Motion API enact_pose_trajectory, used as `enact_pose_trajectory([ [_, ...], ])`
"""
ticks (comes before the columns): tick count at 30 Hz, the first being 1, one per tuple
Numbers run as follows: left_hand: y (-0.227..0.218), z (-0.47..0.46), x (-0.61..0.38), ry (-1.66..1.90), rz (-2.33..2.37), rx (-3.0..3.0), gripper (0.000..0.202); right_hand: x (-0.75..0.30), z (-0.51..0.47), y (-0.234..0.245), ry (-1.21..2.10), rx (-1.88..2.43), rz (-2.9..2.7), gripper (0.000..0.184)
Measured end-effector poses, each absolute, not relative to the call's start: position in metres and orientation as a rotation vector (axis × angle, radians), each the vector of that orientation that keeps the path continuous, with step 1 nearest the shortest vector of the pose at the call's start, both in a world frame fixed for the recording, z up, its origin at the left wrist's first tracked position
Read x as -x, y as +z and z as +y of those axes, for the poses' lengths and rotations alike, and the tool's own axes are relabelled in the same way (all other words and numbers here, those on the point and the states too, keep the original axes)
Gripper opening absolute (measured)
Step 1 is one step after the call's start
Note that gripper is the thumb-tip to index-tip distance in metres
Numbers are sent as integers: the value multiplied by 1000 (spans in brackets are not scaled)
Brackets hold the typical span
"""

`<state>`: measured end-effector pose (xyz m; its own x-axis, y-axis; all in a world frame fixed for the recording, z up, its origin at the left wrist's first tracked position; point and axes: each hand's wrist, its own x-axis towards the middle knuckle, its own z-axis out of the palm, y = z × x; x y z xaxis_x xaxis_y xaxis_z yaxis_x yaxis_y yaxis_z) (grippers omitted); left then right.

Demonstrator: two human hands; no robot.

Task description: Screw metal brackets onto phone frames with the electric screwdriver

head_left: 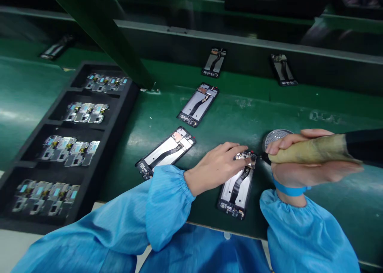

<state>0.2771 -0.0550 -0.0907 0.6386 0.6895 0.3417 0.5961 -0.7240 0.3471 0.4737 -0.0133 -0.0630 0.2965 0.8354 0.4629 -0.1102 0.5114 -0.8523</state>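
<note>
An opened phone frame (236, 189) lies on the green bench right in front of me. My left hand (220, 165) rests on its top end, fingers pressed down together on a small part there. My right hand (299, 161) is wrapped round a thick electric screwdriver (317, 150) with a worn tan grip. Its dark tip points left at the top right corner of the phone frame. A blue wrist strap (290, 190) circles my right wrist. Both arms wear blue sleeves.
A black foam tray (122, 105) at the left holds rows of small metal parts (72, 147). Several more phone frames (166, 151) (198, 104) (214, 61) (283, 69) lie on the bench and conveyor. A round perforated metal dish (277, 136) sits behind my right hand. A green post (101, 30) slants overhead.
</note>
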Motion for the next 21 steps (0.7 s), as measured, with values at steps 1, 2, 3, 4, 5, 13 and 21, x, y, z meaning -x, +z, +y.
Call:
enact_pose_trajectory([
  [1,-91,-55,-277,693,1053,-2659,27,-474,-12,-64,737,803,-1090,64],
  [2,-92,-55,-277,701,1052,-2660,27,-475,-11,-65,748,779,-1106,66],
  [3,-93,-55,-277,705,1052,-2660,27,-474,-10,-66,755,748,-1118,67],
  [4,-93,-55,-277,704,1055,-2660,27,-473,-10,-67,759,720,-1124,67],
  [5,-94,-55,-278,703,1059,-2661,26,-472,-9,-68,768,698,-1129,67],
  [13,-92,-56,-276,677,1066,-2646,26,-470,-11,-59,831,745,-1075,62],
  [21,-90,-54,-284,733,1056,-2616,24,-506,-1,-52,706,852,-945,63],
])
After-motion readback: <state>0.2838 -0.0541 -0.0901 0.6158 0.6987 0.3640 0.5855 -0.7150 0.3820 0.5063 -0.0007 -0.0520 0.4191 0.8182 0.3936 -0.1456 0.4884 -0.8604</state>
